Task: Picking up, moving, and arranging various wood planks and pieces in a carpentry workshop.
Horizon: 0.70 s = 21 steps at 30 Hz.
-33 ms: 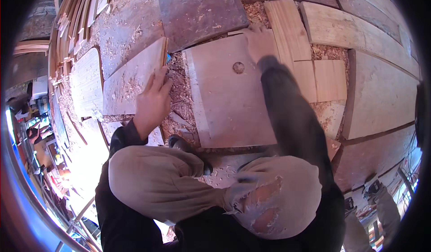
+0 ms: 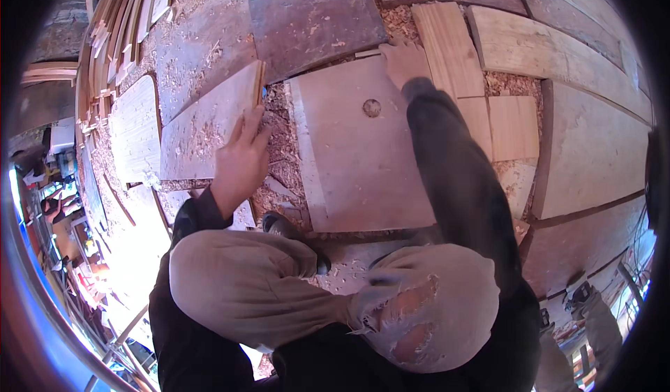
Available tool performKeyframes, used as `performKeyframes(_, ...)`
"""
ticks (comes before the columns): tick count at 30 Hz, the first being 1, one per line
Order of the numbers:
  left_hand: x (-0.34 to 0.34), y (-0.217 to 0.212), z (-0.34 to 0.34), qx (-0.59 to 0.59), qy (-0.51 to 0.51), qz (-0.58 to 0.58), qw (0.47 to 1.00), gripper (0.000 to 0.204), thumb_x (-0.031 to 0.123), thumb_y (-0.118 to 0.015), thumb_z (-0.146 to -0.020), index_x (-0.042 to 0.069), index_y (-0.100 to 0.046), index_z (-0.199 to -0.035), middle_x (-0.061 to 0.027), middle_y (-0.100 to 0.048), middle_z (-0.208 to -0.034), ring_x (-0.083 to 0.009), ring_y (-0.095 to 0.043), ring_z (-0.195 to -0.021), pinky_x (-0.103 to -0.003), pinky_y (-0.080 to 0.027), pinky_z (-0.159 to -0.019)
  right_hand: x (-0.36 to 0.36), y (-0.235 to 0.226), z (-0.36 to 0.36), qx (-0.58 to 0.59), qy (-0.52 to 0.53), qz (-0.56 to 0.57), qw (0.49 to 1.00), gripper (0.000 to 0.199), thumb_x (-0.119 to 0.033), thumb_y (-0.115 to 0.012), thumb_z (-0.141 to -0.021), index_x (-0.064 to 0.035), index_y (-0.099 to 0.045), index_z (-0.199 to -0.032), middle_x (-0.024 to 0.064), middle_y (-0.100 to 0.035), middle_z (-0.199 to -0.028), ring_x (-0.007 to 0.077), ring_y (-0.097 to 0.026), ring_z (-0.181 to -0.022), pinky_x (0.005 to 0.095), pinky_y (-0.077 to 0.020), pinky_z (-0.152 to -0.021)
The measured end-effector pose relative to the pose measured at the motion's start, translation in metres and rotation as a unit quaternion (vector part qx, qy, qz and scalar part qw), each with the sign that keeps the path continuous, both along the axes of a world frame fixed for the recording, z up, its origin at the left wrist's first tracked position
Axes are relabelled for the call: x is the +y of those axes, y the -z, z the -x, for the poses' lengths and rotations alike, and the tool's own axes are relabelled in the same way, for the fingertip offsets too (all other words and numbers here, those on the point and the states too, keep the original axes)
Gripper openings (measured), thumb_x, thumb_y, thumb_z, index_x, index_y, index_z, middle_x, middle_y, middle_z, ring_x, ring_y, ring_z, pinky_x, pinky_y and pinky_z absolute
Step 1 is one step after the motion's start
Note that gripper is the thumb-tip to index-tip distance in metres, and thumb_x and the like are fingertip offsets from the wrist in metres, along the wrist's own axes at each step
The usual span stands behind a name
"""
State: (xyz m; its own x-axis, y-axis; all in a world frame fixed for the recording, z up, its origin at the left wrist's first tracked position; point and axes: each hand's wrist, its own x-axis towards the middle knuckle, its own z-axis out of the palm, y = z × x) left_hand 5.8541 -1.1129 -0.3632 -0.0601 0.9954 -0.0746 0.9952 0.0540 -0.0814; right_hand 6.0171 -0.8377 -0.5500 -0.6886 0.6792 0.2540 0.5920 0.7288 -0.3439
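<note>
A wide, flat wooden board (image 2: 356, 161) with a round dark mark (image 2: 371, 108) lies in front of me. My right hand (image 2: 406, 65) reaches over its far right corner. The fingers are stretched toward wood shavings and a thin wooden strip (image 2: 368, 53) at the far edge; the fingertips are partly hidden. My left hand (image 2: 241, 156) rests on the right end of another board (image 2: 192, 130), strewn with shavings. Its fingers are extended along that end, near a narrow upright edge of wood (image 2: 258, 85).
Narrow wood strips (image 2: 115, 39) are piled at the far left. Light planks (image 2: 447, 50) and a thick slab (image 2: 593, 148) lie to the right. Shavings (image 2: 279, 141) fill the gaps between boards. My shoe (image 2: 279, 224) stands near the board; another person's legs (image 2: 597, 322) show at lower right.
My right hand, blurred before, is sharper now, still at the board's far right corner. My left hand has shifted very slightly on its board.
</note>
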Motion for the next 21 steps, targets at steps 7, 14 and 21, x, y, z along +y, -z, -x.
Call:
performKeyframes(7,-0.003,0.008,-0.004,0.009,-0.024,0.01,1.0,0.034,0.005,-0.06,-0.073,0.005,-0.059,-0.107,-0.0155,-0.044,-0.133,-0.0373,-0.051,-0.115,-0.038,-0.055,-0.074,0.025,0.013,0.027,-0.157,-0.013,0.09,0.983,0.019,-0.018,-0.053,-0.082,-0.0128,-0.066,-0.094,0.0129,-0.063,-0.094,0.0315,-0.058,-0.093,0.0432,-0.0488,-0.077)
performKeyframes(14,-0.01,0.003,-0.005,-0.003,-0.028,0.025,0.999,0.035,0.006,-0.06,-0.074,0.004,-0.058,-0.109,-0.017,-0.043,-0.134,-0.0385,-0.05,-0.115,-0.039,-0.055,-0.075,0.033,-0.024,-0.016,0.109,-0.102,-0.093,0.984,0.024,-0.01,-0.05,-0.084,-0.0113,-0.062,-0.105,0.0118,-0.061,-0.099,0.0325,-0.057,-0.089,0.0427,-0.0483,-0.075)
performKeyframes(21,-0.012,0.022,-0.003,-0.011,-0.011,0.044,0.999,0.037,0.009,-0.06,-0.074,0.0,-0.057,-0.109,-0.0179,-0.042,-0.135,-0.0397,-0.049,-0.116,-0.039,-0.055,-0.075,-0.17,-0.056,-0.115,-0.144,-0.38,0.07,0.911,0.043,-0.028,-0.05,-0.084,-0.0202,-0.05,-0.126,0.0123,-0.043,-0.136,0.0323,-0.042,-0.125,0.0629,-0.0241,-0.102)
